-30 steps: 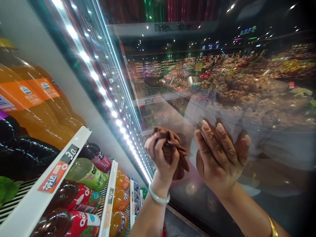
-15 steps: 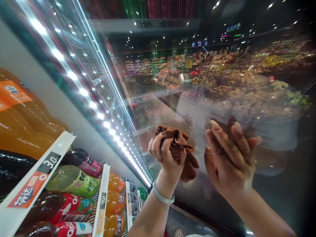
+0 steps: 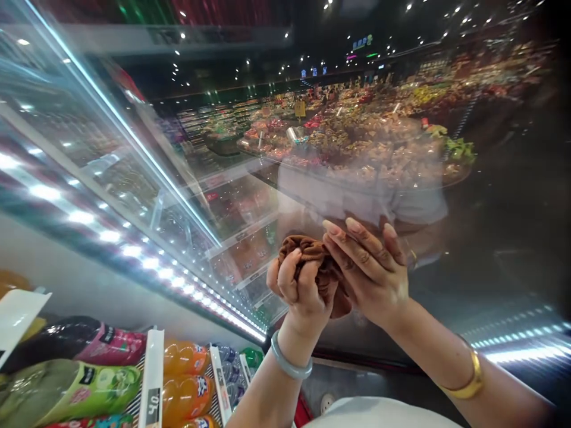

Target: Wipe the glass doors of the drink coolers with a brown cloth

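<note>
In front of a large, dark glass door (image 3: 446, 285), a person's left hand (image 3: 303, 285) is curled tightly around a bunched brown cloth (image 3: 303, 244), with folds spilling out past the fingers. The right hand (image 3: 375, 267), just beside the cloth on its right, is flat, fingers straight and close together, gripping nothing; whether it presses on the door or cloth cannot be told. The left wrist wears a pale bangle (image 3: 285, 365), the right a gold bracelet (image 3: 473, 380). Left of the door runs a bright strip of lights (image 3: 151, 263). Farther left and below the door's level, bottles lie at a slant in the view: a green-labelled one (image 3: 66, 386), a dark one with a pink label (image 3: 89, 339), and several orange ones (image 3: 187, 395), divided by a white shelf edge (image 3: 154, 356). In the door's glass appear colourful heaps of goods (image 3: 357, 142), partly blurred.
</note>
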`<state>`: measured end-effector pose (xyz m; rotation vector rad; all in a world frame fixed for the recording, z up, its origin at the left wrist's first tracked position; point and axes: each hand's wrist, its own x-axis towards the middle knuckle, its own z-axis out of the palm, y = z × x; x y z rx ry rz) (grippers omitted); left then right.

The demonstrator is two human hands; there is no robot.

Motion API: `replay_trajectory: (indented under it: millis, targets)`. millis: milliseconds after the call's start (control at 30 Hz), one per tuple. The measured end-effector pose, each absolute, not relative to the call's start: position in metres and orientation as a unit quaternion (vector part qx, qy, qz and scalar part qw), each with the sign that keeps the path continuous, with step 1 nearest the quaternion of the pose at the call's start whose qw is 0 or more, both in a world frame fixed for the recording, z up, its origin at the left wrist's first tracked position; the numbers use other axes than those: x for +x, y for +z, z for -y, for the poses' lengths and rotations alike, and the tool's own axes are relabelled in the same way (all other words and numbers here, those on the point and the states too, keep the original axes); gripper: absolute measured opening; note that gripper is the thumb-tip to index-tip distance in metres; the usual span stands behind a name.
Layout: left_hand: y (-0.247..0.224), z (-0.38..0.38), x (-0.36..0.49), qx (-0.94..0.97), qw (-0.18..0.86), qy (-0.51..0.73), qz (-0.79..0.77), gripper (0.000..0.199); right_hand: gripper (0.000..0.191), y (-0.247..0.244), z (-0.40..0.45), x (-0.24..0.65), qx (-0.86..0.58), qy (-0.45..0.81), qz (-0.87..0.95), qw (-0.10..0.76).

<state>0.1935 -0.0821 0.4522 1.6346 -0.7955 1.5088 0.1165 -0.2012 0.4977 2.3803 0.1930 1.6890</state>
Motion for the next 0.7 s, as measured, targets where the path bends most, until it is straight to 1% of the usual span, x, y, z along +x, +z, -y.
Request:
replay_trajectory:
  millis: [100, 200, 267, 333, 400, 467, 567, 633, 700]
  targets:
    - [0.426, 0.09, 0.181, 0.656, 0.375, 0.557, 0.344, 0.022, 0.055, 0.49, 0.222, 0.099, 0.8, 0.59, -0.01, 0.104]
    - [0.408, 0.098, 0.172, 0.655, 0.348, 0.529, 0.412, 0.028, 0.06, 0.47, 0.245, 0.088, 0.78, 0.609, 0.052, 0.134]
    - [0.415, 0.104, 0.171, 0.646, 0.336, 0.529, 0.437, 0.03, 0.054, 0.457, 0.254, 0.087, 0.777, 0.608, 0.057, 0.153]
    - [0.433, 0.109, 0.172, 0.636, 0.341, 0.539, 0.435, 0.026, 0.047, 0.449, 0.257, 0.09, 0.77, 0.614, 0.06, 0.162]
    - [0.451, 0.117, 0.172, 0.622, 0.359, 0.555, 0.419, 0.023, 0.041, 0.447, 0.256, 0.093, 0.764, 0.621, 0.067, 0.163]
    - [0.457, 0.124, 0.168, 0.615, 0.368, 0.564, 0.41, 0.023, 0.037, 0.45, 0.255, 0.094, 0.761, 0.624, 0.067, 0.165]
    - [0.44, 0.127, 0.161, 0.624, 0.36, 0.541, 0.435, 0.022, 0.035, 0.453, 0.256, 0.09, 0.765, 0.622, 0.043, 0.161]
    - [0.425, 0.121, 0.161, 0.628, 0.35, 0.52, 0.461, 0.022, 0.033, 0.452, 0.258, 0.087, 0.77, 0.617, 0.032, 0.16]
    - [0.42, 0.111, 0.169, 0.624, 0.338, 0.518, 0.477, 0.023, 0.032, 0.449, 0.259, 0.086, 0.773, 0.613, 0.039, 0.161]
